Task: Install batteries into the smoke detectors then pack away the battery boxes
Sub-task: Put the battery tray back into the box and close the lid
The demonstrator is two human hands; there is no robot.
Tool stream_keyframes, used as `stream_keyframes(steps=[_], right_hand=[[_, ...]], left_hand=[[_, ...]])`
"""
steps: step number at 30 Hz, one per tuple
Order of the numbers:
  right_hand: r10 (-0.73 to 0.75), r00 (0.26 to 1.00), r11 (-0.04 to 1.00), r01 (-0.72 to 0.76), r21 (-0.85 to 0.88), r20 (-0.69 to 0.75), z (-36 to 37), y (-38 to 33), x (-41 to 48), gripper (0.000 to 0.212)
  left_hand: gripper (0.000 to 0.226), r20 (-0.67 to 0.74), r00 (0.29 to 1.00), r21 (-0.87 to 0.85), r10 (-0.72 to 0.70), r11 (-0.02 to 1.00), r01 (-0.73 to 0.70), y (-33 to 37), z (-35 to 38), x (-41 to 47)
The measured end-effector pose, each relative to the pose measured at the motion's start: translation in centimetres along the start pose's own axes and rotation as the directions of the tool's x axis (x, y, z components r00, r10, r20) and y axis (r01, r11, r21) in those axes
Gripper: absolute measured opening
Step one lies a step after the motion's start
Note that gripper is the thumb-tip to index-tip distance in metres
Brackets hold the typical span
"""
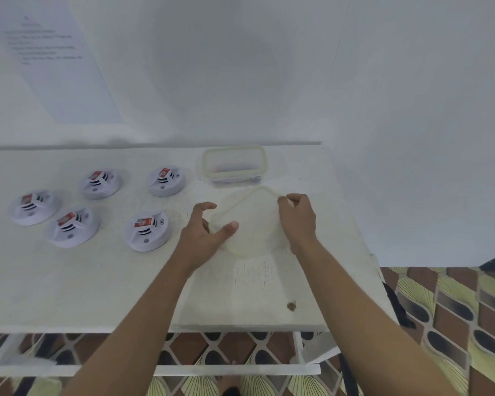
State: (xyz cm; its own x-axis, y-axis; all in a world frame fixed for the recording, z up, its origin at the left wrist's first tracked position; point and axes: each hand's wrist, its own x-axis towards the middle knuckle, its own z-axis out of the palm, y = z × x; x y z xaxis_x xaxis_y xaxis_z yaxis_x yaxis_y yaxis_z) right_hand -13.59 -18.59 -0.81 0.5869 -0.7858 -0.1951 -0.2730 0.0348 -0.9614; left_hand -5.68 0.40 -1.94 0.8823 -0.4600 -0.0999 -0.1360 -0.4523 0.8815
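Observation:
Several white round smoke detectors (147,230) lie on the left half of the white table (69,281), each with a small red battery box on top. A clear plastic container (235,164) with a cream rim stands open at the back. Its clear lid (252,221) is tilted just above the table in front of it. My left hand (206,232) holds the lid's near left corner, thumb on top. My right hand (296,215) pinches the lid's far right edge.
A printed sheet of paper (55,58) hangs on the white wall at the left. The table's right edge (377,270) drops to a patterned tile floor (446,310). A small brown spot (291,305) marks the table near the front.

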Motion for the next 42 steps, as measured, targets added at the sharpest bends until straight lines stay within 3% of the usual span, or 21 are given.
stream_keyframes(steps=[3, 8, 11, 16, 22, 28, 34, 37, 39, 42], right_hand=[[-0.001, 1.000, 1.000, 0.001, 0.028, 0.004, 0.5, 0.4, -0.8, 0.033], [0.000, 0.982, 1.000, 0.002, -0.014, 0.191, 1.1, 0.9, -1.3, 0.050], [-0.029, 0.962, 0.998, 0.044, -0.052, 0.271, 0.9, 0.9, -1.0, 0.050], [-0.056, 0.964, 0.995, 0.076, -0.067, 0.260, 0.7, 0.9, -0.7, 0.045], [-0.099, 0.969, 0.988, 0.123, -0.097, 0.226, 0.9, 1.0, -0.3, 0.041], [-0.109, 0.969, 0.986, 0.135, -0.103, 0.220, 1.0, 1.0, -0.1, 0.040], [-0.022, 0.966, 0.989, 0.059, -0.138, 0.257, 0.8, 0.5, -0.1, 0.062], [-0.025, 0.942, 0.968, 0.105, -0.226, 0.334, 0.6, 0.3, 0.6, 0.040], [-0.025, 0.910, 0.965, 0.130, -0.228, 0.413, 0.3, 0.0, 1.2, 0.040], [-0.010, 0.845, 0.950, 0.174, -0.258, 0.535, 0.2, -0.6, 1.4, 0.044]], left_hand=[[0.078, -0.022, 0.998, 0.072, -0.062, 0.995, 0.063, 0.5, 1.2, -1.1], [0.100, 0.098, 0.988, 0.018, -0.121, 0.993, 0.120, 0.8, 1.9, -0.5], [0.107, 0.131, 0.987, 0.018, -0.091, 0.996, 0.089, 1.3, 1.7, 0.3], [0.082, 0.173, 0.985, -0.047, -0.024, 0.998, 0.032, 1.5, 1.9, 0.3], [0.076, 0.179, 0.984, -0.185, -0.016, 0.981, 0.050, 0.8, 2.3, 0.5], [0.074, 0.219, 0.975, -0.174, -0.034, 0.982, 0.073, 1.0, 2.1, 0.6], [0.078, 0.258, 0.964, -0.125, -0.059, 0.988, 0.094, 0.9, 1.3, 0.8], [0.070, 0.239, 0.968, -0.191, -0.070, 0.975, 0.118, 1.0, 0.7, 0.8], [0.068, 0.175, 0.981, -0.214, -0.084, 0.969, 0.121, 1.5, 0.4, 0.7], [0.072, 0.050, 0.999, -0.076, -0.002, 0.997, 0.006, 1.6, -0.3, 1.3]])
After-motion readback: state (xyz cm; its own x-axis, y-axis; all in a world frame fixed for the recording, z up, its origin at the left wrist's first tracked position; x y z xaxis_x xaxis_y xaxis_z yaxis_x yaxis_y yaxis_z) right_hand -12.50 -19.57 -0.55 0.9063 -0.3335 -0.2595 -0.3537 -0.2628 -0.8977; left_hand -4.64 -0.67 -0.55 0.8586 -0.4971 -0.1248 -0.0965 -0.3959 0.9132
